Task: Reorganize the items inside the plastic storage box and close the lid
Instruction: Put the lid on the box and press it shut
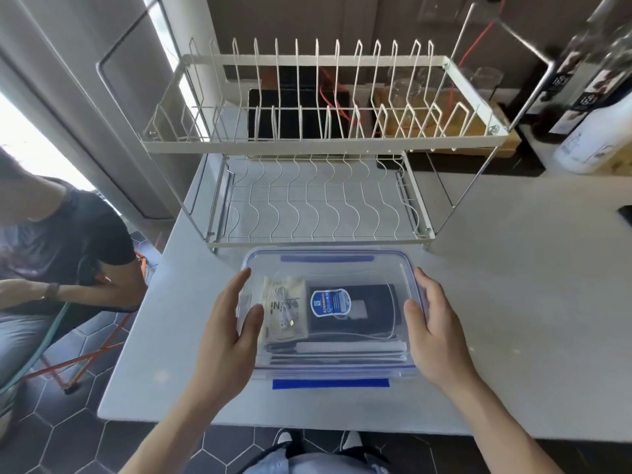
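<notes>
Bottom centre of the frame: the wearer's shoes (316, 439) on dark hexagonal floor tiles (68, 449), both forearms reaching up over the near edge of the white table (513, 302).

Lower centre: clear plastic storage box (328, 367) with blue trim, sitting on the table. The transparent lid (342, 265) lies over it; whether it is pressed fully home cannot be told. A blue latch flap (330, 383) shows at the near edge, another at the far edge.

Left hand (229, 333) at the box's left side, fingers straight and relaxed, thumb resting on the lid top. Right hand (434, 333) at the right side, fingers extended along the lid's edge, thumb on top. Neither is curled tight around anything.

Seen through the lid: a pale pouch with a white cable (285, 307) at the left, a dark flat item with a blue label (342, 304) in the middle, flat papers or sleeves (342, 348) stacked toward the near wall.

Just beyond the box, centre frame: a white two-tier wire dish rack (321, 145).

Upper right: bottles (588, 83), blurred.

Left edge: a seated person in a dark shirt (68, 241).
</notes>
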